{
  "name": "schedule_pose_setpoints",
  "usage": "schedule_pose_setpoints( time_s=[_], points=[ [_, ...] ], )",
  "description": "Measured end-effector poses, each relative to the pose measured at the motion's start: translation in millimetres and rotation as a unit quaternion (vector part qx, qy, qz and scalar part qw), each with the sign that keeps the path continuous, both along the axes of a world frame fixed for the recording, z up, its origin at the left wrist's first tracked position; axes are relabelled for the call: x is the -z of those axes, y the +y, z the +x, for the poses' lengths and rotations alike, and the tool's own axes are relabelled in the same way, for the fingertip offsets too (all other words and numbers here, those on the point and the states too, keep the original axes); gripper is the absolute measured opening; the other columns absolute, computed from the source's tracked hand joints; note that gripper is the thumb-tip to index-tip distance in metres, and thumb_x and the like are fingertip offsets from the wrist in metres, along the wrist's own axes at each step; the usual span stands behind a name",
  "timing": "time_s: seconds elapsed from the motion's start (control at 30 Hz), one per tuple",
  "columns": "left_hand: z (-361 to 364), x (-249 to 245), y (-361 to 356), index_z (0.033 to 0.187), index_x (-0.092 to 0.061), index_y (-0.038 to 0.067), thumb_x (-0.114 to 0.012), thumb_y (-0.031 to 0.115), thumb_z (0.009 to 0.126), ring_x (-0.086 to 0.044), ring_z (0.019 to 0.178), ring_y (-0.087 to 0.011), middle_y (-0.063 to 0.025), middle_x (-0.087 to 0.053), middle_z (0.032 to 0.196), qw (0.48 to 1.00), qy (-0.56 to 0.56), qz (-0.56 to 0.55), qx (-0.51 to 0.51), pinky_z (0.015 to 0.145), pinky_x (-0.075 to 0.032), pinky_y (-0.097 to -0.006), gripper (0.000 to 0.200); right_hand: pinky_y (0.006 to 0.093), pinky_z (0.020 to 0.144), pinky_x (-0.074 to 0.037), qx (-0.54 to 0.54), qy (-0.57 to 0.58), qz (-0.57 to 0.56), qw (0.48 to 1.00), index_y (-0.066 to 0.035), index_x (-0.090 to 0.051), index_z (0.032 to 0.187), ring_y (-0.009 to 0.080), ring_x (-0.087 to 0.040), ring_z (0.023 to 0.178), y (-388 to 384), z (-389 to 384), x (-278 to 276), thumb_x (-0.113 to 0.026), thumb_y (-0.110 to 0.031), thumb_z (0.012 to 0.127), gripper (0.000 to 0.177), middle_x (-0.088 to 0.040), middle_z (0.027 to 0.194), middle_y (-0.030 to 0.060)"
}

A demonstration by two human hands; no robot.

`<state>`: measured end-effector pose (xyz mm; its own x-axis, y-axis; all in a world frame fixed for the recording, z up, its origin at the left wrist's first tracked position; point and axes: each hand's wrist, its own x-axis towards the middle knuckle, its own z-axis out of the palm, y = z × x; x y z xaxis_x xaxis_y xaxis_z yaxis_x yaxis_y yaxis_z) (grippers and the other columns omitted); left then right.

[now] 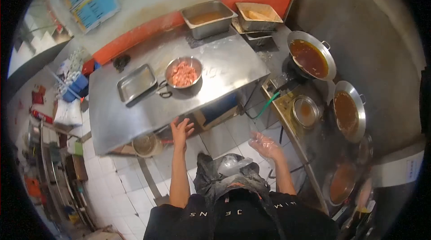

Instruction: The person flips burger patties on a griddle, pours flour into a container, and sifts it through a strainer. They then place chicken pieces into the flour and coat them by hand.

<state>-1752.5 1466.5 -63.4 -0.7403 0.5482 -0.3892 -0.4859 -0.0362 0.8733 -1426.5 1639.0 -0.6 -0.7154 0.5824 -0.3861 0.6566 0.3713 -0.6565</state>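
My left hand (181,133) is bare, held up near the front edge of the steel table (224,67), fingers spread and empty. My right hand (266,145) wears a clear plastic glove and hangs over the tiled floor, its fingers apart with nothing in them. On the table, a steel bowl (199,63) holds pieces of raw meat (183,74). Scissors (164,92) lie against the bowl's lower left side. An empty rectangular metal tray (136,83) stands left of the bowl. A crumpled clear plastic bag (232,163) rests at my waist.
A deep steel pan (208,17) and a tray with yellowish contents (259,16) stand by the wall. To the right are woks of dark liquid (309,58) and brown liquid (346,111), with a green hose (268,104) nearby. A bucket (147,145) sits below the table.
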Motion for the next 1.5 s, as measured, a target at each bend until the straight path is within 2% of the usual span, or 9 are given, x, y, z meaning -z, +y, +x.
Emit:
schedule_pose_setpoints(
  time_s=[0.2,0.33,0.77,1.07,1.13,1.33,1.4,1.43,1.5],
  points=[
    [-88,1,67,0.145,-0.022,0.006,-0.068,0.028,0.094,-0.067,0.101,-0.0312,-0.0207,-0.059,0.123,0.999,-0.032,0.020,-0.009,0.081,-0.057,-0.0391,0.072,0.0400,0.090,-0.054,0.271,0.233,-0.046,0.933,-0.005,-0.042,0.145,0.0287,-0.065,0.106,65,-101,29,-0.069,-0.032,0.092,0.065,-0.062,0.123,0.0200],
    [-112,-17,87,0.112,-0.049,0.008,-0.062,0.025,0.097,-0.047,0.060,-0.0056,-0.0011,-0.052,0.076,0.997,0.027,-0.040,-0.058,0.045,-0.035,-0.0194,0.025,0.0371,0.087,-0.056,0.362,0.308,-0.141,0.868,-0.002,-0.038,0.145,0.0262,-0.065,0.105,126,-169,-3,-0.072,-0.032,0.092,0.069,-0.059,0.127,0.0199],
    [-103,-75,342,0.114,-0.057,0.003,-0.059,0.022,0.099,-0.059,0.079,-0.0120,-0.0078,-0.064,0.091,0.992,0.058,0.030,0.110,0.064,-0.049,-0.0243,0.024,0.0303,0.073,-0.057,0.504,0.431,-0.353,0.660,0.003,-0.052,0.125,0.0227,-0.061,0.088,567,-290,81,-0.070,-0.028,0.093,0.048,-0.057,0.107,0.0145],
    [-112,-37,637,0.137,-0.034,-0.001,-0.065,0.030,0.095,-0.062,0.113,-0.0323,-0.0248,-0.053,0.131,0.965,-0.176,0.019,0.196,0.101,-0.050,-0.0405,0.060,0.0314,0.047,-0.049,0.528,0.336,-0.363,0.690,-0.006,-0.059,0.107,0.0173,-0.056,0.061,699,-320,215,-0.067,-0.020,0.090,0.023,-0.058,0.080,0.0082],
    [-115,5,691,0.141,-0.029,-0.002,-0.067,0.032,0.094,-0.061,0.114,-0.0330,-0.0248,-0.047,0.136,0.932,-0.310,0.024,0.184,0.099,-0.051,-0.0394,0.069,0.0326,0.060,-0.052,0.570,0.274,-0.337,0.698,-0.002,-0.057,0.116,0.0231,-0.060,0.089,704,-328,234,-0.066,-0.019,0.091,0.032,-0.061,0.112,0.0150],
    [-107,76,778,0.131,-0.041,0.000,-0.059,0.031,0.097,-0.063,0.106,-0.0296,-0.0192,-0.049,0.128,0.957,-0.288,0.004,0.033,0.088,-0.055,-0.0369,0.050,0.0399,0.097,-0.042,0.655,0.336,-0.121,0.666,-0.005,-0.042,0.133,0.0256,-0.055,0.104,729,-314,216,-0.067,-0.019,0.088,0.053,-0.058,0.119,0.0161],
    [-116,119,784,0.141,-0.038,0.008,-0.059,0.029,0.096,-0.058,0.113,-0.0279,-0.0175,-0.044,0.140,0.946,-0.322,0.021,0.033,0.092,-0.050,-0.0361,0.054,0.0327,0.063,-0.048,0.657,0.437,-0.031,0.614,-0.005,-0.052,0.121,0.0163,-0.055,0.073,725,-315,189,-0.070,-0.021,0.086,0.043,-0.058,0.092,0.0033],
    [-116,117,790,0.141,-0.039,0.009,-0.058,0.029,0.096,-0.059,0.111,-0.0269,-0.0146,-0.046,0.138,0.953,-0.302,0.007,-0.004,0.092,-0.050,-0.0358,0.053,0.0356,0.070,-0.050,0.620,0.303,0.021,0.724,-0.008,-0.038,0.141,0.0189,-0.057,0.087,720,-306,192,-0.071,-0.022,0.086,0.066,-0.059,0.107,0.0058],
    [-114,95,805,0.138,-0.044,0.010,-0.058,0.027,0.097,-0.060,0.104,-0.0232,-0.0078,-0.054,0.131,0.961,-0.265,-0.038,-0.072,0.091,-0.049,-0.0353,0.047,0.0363,0.070,-0.051,0.615,0.273,-0.122,0.729,-0.008,-0.033,0.145,0.0201,-0.057,0.090,710,-302,194,-0.071,-0.022,0.086,0.072,-0.058,0.111,0.0076]
  ],
)
